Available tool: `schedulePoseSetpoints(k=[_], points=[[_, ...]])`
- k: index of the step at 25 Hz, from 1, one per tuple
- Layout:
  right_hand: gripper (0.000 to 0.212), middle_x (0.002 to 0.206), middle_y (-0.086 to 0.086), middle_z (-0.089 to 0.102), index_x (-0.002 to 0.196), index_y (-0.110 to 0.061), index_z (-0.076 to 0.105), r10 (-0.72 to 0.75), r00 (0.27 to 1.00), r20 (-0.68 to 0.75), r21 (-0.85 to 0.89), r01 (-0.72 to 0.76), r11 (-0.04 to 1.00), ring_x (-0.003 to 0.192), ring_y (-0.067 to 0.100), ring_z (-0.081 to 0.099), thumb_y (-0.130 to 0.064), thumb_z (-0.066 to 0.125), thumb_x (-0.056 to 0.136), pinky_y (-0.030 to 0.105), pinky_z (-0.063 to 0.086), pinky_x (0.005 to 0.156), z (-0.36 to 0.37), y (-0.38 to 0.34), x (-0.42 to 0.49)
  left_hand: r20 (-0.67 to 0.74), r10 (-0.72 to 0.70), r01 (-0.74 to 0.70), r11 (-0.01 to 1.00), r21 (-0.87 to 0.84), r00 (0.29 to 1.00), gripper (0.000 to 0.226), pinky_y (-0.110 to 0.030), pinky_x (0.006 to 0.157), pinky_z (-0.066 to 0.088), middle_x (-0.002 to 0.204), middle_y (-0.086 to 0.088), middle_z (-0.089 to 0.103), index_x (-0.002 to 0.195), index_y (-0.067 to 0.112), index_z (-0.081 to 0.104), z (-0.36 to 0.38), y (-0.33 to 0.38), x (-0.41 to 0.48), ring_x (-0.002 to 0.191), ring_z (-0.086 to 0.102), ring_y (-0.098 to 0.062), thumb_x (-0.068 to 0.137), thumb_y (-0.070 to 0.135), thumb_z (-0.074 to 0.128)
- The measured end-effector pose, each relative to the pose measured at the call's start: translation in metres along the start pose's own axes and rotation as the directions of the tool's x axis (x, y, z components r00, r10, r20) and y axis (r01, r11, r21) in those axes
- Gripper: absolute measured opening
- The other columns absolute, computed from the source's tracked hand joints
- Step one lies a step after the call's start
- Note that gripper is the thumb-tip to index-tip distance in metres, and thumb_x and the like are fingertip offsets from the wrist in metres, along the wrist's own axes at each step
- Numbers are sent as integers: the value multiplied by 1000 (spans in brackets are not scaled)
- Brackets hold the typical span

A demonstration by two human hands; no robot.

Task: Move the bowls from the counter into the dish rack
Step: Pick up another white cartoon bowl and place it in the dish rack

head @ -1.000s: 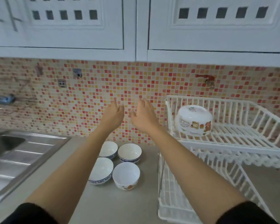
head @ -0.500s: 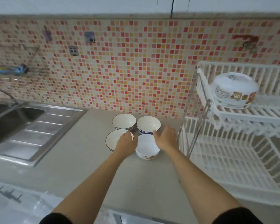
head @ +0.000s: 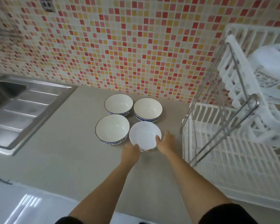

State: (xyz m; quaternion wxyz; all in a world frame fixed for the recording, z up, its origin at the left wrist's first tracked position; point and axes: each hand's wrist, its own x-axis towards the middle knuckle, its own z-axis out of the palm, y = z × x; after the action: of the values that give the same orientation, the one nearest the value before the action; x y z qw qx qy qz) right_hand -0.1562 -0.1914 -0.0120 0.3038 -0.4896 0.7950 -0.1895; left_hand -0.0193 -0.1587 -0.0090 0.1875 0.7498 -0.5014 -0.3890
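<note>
Black sleeve cuffs sit at the bottom edge, and two bare forearms reach forward over a pale grey-beige stone bench [head: 58, 159]. The left hand [head: 130, 151] and the right hand [head: 166, 143] close on opposite sides of the plain white bowl with a small orange-brown print on its outer wall [head: 144, 135]; the grip is two-handed, the left thumb lying over the near rim and the right thumb hooked over the right rim. Whether that bowl is lifted off the bench cannot be told. It is the nearest of four set in a tight square. Just to its left stands a white bowl with a blue patterned band [head: 112, 128], and behind these two more blue-banded white bowls [head: 118, 103] [head: 147, 109], close to the wall.

Right of the bowls stands a white plastic two-tier dish rack on a metal wire frame [head: 225, 159], its lower tier a bare slatted tray. On the upper tier rests a large white upturned bowl with printed figures [head: 268, 62], blurred. No writing can be read anywhere.

Left, a stainless steel sink with a ribbed drainer [head: 23, 107] is let into the bench. Beyond rises a mosaic wall of red, pink, yellow and cream tiles [head: 120, 46], with a wall socket [head: 46, 4] at the top.
</note>
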Motion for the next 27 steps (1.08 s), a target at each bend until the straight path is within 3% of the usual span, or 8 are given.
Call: schedulePoseSetpoints(k=[4, 7, 11, 14, 18, 20, 24, 27], points=[[49, 129, 13, 60, 134, -15, 45, -7, 999, 54, 12, 7, 1000, 113, 35, 59, -26, 53, 87, 43, 48, 95, 9, 9, 11, 1, -80, 78, 980, -182, 997, 34, -38, 92, 48, 118, -25, 63, 118, -6, 54, 12, 1, 11, 111, 60, -38, 92, 15, 45], [57, 129, 1, 59, 136, -28, 43, -49, 998, 28, 32, 48, 998, 112, 29, 59, -22, 52, 80, 40, 50, 94, 6, 19, -9, -5, -120, 115, 962, -249, 993, 39, -36, 93, 47, 127, -22, 56, 125, -6, 42, 14, -4, 3, 116, 55, -38, 87, 4, 48], [61, 120, -12, 60, 126, -46, 42, -71, 994, 80, 178, 56, 982, 109, 21, 60, -22, 51, 71, 40, 51, 92, 10, 37, -25, -15, -6, 2, 968, -251, 1000, 49, -33, 79, 43, 124, -18, 57, 131, 4, 32, 10, -11, -8, 107, 55, -37, 84, -3, 43], [36, 102, -18, 62, 117, -41, 51, -39, 998, 46, 332, 21, 943, 100, 16, 63, -34, 57, 82, 35, 51, 85, 14, 48, -33, 7, 59, -52, 929, -365, 998, 44, -31, 83, 38, 119, -8, 56, 134, 19, 34, 7, -16, -15, 97, 50, -27, 91, 20, 39], [31, 93, -20, 60, 113, -24, 54, -91, 996, 16, 500, 71, 863, 93, 9, 61, -47, 50, 92, 21, 45, 73, 12, 45, -70, 22, 44, -26, 844, -536, 999, 13, -42, 95, 41, 115, -6, 55, 98, 32, 42, -9, -31, -37, 103, 50, -25, 91, 35, 31], [31, 91, -19, 59, 109, -18, 54, -128, 992, -23, 533, 120, 838, 85, 3, 59, -45, 48, 94, 15, 42, 67, 11, 39, -89, 44, 44, -11, 830, -558, 998, 18, -43, 100, 39, 115, -6, 52, 103, 27, 39, -17, -37, -48, 107, 49, -24, 97, 40, 28], [14, 97, -6, 64, 97, -23, 49, -171, 983, -74, 647, 178, 742, 83, 1, 60, -32, 58, 91, 8, 45, 66, 7, 26, -125, -33, 95, -98, 835, -541, 995, 33, -30, 84, 38, 109, -5, 49, 109, 12, 33, -32, -42, -76, 101, 50, -20, 98, 43, 33], [16, 106, -5, 64, 98, -31, 47, -215, 973, -79, 719, 205, 664, 90, 4, 61, -30, 60, 91, 18, 47, 77, -1, 19, -151, -149, 174, -228, 794, -564, 973, 29, -26, 81, 42, 112, -6, 49, 110, 11, 35, -47, -40, -96, 107, 53, -23, 97, 37, 41]])
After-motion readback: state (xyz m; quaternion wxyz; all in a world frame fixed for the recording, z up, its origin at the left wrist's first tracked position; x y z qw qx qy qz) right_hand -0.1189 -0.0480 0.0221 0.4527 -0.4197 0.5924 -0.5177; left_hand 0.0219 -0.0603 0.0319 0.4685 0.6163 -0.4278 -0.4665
